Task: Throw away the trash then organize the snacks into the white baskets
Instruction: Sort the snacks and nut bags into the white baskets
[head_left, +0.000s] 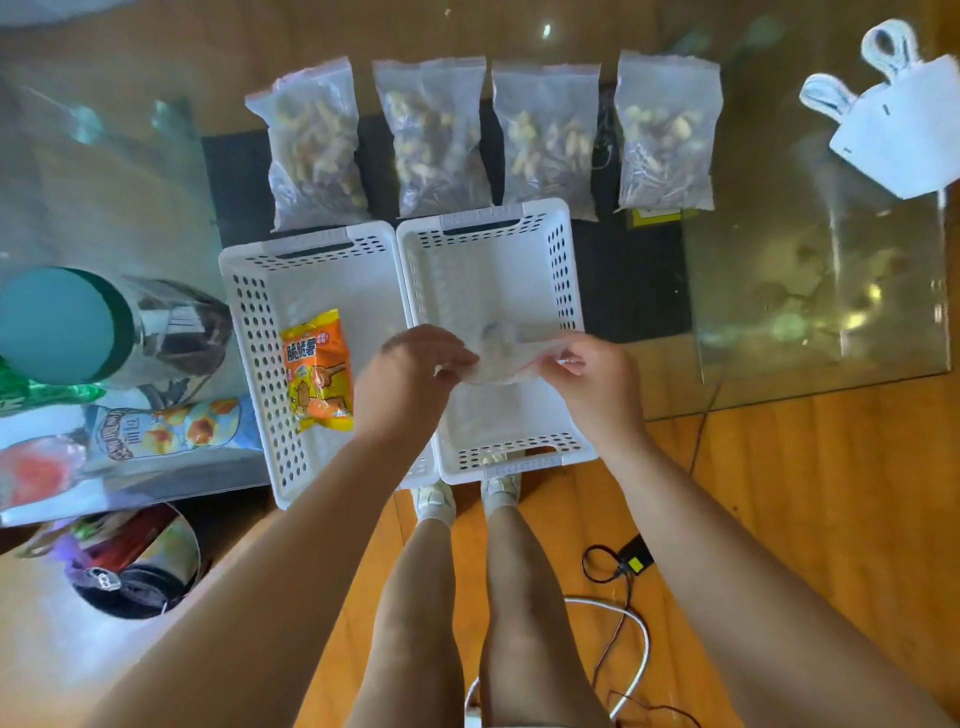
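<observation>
Person seen from above: both forearms bare to the lower frame edge, no sleeves, no watch, bracelet or rings visible on the left hand (410, 374) or right hand (597, 387). Fingernails short and unpainted where they show. Legs (467, 597) bare from thigh to ankle; feet in pale, off-white lace-up sneakers (435, 501) with low white socks showing at the ankle, the toe ends partly hidden from view.
</observation>
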